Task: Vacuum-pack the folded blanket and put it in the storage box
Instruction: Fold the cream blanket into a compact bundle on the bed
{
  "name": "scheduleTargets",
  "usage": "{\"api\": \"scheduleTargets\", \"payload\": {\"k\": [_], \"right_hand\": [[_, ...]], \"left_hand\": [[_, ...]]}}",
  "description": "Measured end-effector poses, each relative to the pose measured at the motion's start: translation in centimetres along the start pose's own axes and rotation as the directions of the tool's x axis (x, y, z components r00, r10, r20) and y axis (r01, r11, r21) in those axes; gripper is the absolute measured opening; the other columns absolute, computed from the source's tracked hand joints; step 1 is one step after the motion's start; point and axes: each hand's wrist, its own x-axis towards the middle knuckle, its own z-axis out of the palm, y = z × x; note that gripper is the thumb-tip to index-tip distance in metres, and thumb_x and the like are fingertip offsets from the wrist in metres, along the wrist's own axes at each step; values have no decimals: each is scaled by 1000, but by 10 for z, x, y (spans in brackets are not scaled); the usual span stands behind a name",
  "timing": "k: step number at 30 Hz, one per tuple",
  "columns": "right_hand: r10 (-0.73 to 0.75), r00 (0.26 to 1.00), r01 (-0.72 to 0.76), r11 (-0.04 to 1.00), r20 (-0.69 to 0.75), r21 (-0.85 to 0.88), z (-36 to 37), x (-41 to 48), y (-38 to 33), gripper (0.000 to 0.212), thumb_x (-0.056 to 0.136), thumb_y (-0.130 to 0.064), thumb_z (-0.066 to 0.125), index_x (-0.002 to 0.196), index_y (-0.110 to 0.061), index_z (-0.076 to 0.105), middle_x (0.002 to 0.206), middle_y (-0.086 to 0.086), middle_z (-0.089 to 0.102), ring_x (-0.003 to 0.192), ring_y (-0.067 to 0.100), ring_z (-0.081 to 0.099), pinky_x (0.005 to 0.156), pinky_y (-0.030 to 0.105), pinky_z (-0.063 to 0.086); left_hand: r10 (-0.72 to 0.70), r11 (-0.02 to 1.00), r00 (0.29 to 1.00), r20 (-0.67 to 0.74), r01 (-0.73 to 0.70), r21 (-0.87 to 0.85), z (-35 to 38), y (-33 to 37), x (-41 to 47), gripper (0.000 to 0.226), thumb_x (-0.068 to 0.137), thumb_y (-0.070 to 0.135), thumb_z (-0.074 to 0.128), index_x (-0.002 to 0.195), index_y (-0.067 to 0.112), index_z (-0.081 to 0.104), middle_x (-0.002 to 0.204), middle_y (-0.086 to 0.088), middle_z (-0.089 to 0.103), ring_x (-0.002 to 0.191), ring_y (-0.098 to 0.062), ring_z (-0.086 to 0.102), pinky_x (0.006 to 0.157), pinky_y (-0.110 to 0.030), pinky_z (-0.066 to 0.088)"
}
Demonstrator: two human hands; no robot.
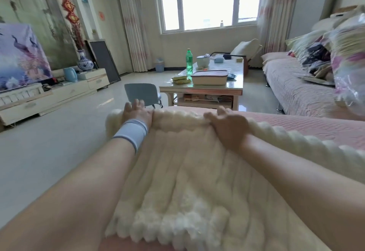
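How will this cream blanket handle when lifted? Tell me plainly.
Probably floppy: the cream blanket drapes in soft ridges over the pink cover and would sag between the left hand and right hand. Likely light for its bulk, given the fluffy pile. Unlikely to slip; the tufted surface should grip.

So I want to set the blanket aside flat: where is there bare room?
The pink cover right of the blanket is bare, as is the sofa seat before the piled bags. The coffee table is crowded.
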Motion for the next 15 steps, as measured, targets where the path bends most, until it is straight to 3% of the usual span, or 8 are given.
{"api": "scheduleTargets", "payload": {"k": [3, 5, 7, 9, 12, 15], "right_hand": [[37, 992, -16, 987, 125, -162, 13, 8, -7, 53, 101, -34, 43, 151, -35, 24, 141, 11, 29, 129, 32, 33, 99, 47, 34], [67, 967, -9, 973, 246, -231, 33, -10, -17, 52, 99, -42, 45, 148, -31, 32, 146, 12, 27, 132, 33, 28, 102, 49, 27], [134, 901, -110, 990, 412, -83, 52, -32, -19, 52, 101, -50, 32, 150, -31, 34, 158, 8, 25, 143, 31, 24, 110, 52, 23], [96, 850, -156, 985, 518, 73, 56, -50, -13, 60, 101, -56, 22, 156, -33, 21, 166, 3, 14, 152, 26, 12, 119, 52, 15], [-20, 848, -93, 978, 530, 186, 40, -67, 6, 63, 101, -58, 29, 158, -35, 17, 166, -1, 17, 152, 23, 13, 122, 45, 13], [-40, 871, -92, 966, 490, 242, 11, -85, 36, 57, 102, -53, 34, 156, -38, 22, 164, -7, 22, 150, 20, 23, 119, 40, 19]], "left_hand": [[26, 997, 999, 39, -23, -75, -4, 27, 2, 66, 86, 25, 47, 147, 31, 22, 148, -10, 20, 137, -30, 18, 114, -44, 15], [171, 964, 968, 185, -125, -233, 15, 53, -8, 63, 92, 44, 42, 150, 36, 17, 155, -7, 17, 142, -31, 16, 115, -50, 20], [285, 919, 886, 365, -145, -367, 42, 68, -28, 64, 96, 60, 28, 152, 39, 6, 162, -3, 4, 147, -31, 4, 117, -56, 12], [295, 903, 828, 476, -80, -421, 62, 71, -44, 71, 94, 66, 24, 151, 41, -9, 162, 0, -11, 148, -30, -7, 117, -58, 7], [246, 954, 794, 556, -99, -282, 49, 73, -47, 69, 99, 55, 30, 153, 35, -10, 162, -3, -8, 149, -32, 4, 118, -52, 16], [283, 948, 786, 549, -143, -284, -2, 86, -47, 63, 103, 35, 36, 155, 23, 2, 160, -7, 19, 140, -27, 34, 109, -38, 33]]}}
